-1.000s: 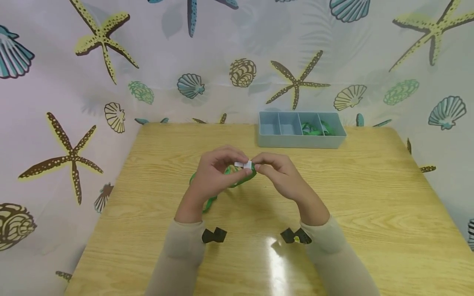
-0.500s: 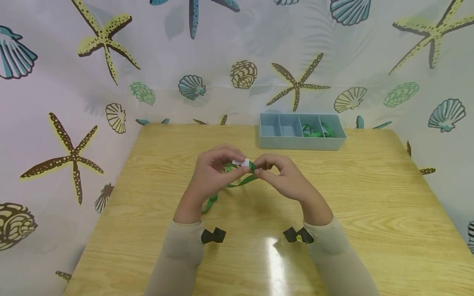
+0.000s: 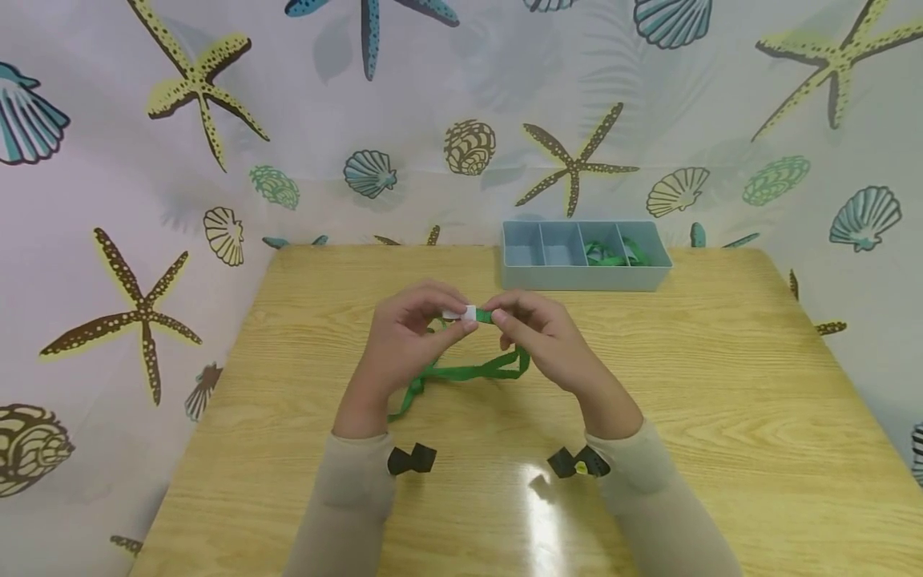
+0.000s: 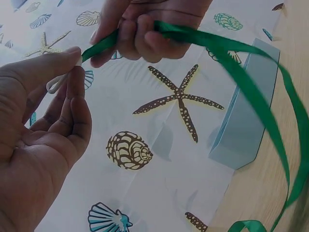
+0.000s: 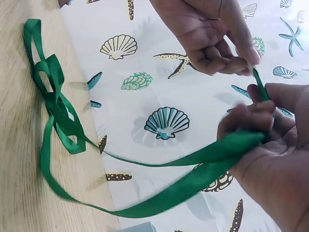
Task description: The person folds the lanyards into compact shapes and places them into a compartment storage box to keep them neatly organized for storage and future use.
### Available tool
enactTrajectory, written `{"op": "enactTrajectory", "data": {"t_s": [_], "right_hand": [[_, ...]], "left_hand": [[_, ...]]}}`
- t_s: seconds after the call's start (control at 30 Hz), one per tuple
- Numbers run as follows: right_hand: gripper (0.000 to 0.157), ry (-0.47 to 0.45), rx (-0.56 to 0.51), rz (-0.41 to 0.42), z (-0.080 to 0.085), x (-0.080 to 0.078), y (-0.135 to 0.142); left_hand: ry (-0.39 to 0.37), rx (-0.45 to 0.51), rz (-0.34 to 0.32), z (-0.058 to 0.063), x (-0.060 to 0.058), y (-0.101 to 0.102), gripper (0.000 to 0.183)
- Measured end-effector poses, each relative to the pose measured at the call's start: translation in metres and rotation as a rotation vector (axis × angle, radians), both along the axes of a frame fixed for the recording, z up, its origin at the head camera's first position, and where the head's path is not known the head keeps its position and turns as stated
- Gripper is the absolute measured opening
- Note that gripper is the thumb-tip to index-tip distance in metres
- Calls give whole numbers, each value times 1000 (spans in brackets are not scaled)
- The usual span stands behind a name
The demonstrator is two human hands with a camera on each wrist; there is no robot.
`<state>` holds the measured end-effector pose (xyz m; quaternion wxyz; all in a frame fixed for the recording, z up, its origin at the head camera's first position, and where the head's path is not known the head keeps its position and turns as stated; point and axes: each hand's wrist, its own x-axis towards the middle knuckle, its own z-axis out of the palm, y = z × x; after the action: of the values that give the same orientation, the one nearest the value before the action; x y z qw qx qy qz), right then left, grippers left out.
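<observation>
Your left hand [image 3: 409, 332] pinches a small white piece [image 3: 470, 313] between thumb and fingertips, and your right hand [image 3: 546, 340], just beside it, pinches the green ribbon [image 3: 465, 373] where it meets that piece, so a short stretch shows between the two grips. Both of your hands are raised over the middle of the bench [image 3: 721, 361], thumbs toward you. From your right hand the ribbon hangs in two strands that sweep down to a loose, looped heap on the bench, lying near your left forearm. Your fingertips cover much of the white piece, so it may be a folded tag or a clip; you cannot tell which from here. Beyond your right hand, at the far edge of the bench, stands a blue-grey tray [image 3: 587, 279] with four compartments, and more green ribbon pieces [image 3: 604, 255] lie in its two right-hand ones
</observation>
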<state>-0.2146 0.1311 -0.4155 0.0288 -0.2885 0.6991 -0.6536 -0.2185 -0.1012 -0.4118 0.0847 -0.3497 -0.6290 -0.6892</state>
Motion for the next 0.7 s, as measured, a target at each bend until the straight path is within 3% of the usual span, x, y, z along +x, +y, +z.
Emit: {"op": "enactTrajectory", "data": {"t_s": [0.2, 0.33, 0.47, 0.7], "right_hand": [[22, -48, 92, -114, 3, -2, 7], [20, -77, 73, -173, 4, -4, 15], [19, -69, 56, -199, 6, -5, 23], [21, -48, 154, -194, 9, -7, 33]], "left_hand": [[2, 37, 56, 3, -1, -11, 17], [8, 85, 104, 3, -2, -18, 15], [6, 112, 126, 4, -2, -24, 15], [-7, 106, 150, 3, -3, -26, 15]]}}
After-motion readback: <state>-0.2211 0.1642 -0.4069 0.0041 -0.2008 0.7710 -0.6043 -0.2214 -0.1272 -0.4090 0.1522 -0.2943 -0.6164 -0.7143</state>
